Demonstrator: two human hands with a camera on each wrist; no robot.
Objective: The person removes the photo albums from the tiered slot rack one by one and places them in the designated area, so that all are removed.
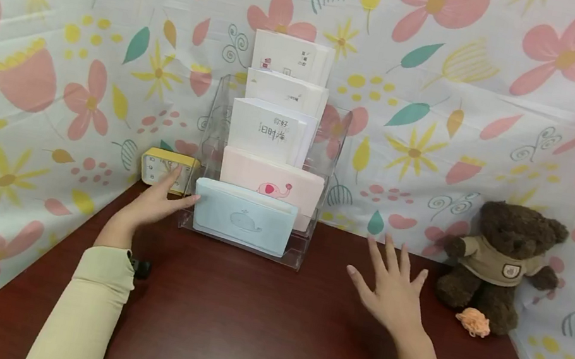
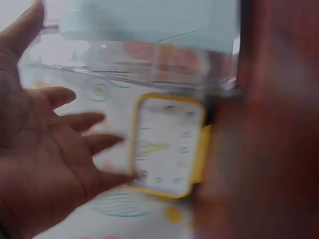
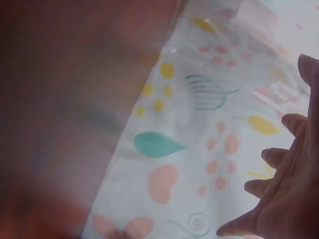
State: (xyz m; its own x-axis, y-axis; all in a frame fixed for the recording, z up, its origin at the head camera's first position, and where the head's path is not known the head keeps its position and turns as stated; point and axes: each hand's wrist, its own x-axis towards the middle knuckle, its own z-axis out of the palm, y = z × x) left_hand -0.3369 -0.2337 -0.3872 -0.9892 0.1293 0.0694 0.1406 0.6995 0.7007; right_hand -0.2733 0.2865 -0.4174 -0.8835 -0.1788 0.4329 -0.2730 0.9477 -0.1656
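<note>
My left hand (image 1: 153,204) is in front of the yellow alarm clock (image 1: 151,167), its thumb reaching toward the light blue whale notebook (image 1: 242,221) at the front of a clear tiered rack (image 1: 334,149). In the left wrist view the fingers are spread beside the clock (image 2: 167,147), and nothing is held; whether the thumb touches the notebook I cannot tell. Over the tabletop, right of the rack, my right hand (image 1: 393,291) is spread with no object in it. Behind the blue one stand a pink elephant notebook (image 1: 235,165) and white notebooks (image 1: 256,129) in rising tiers.
A brown teddy bear (image 1: 491,267) in a tan shirt sits at the right back, with a peach yarn bundle (image 1: 473,322) by its foot. Floral cloth (image 1: 425,184) surrounds the dark red-brown table (image 1: 222,322) at the back and sides.
</note>
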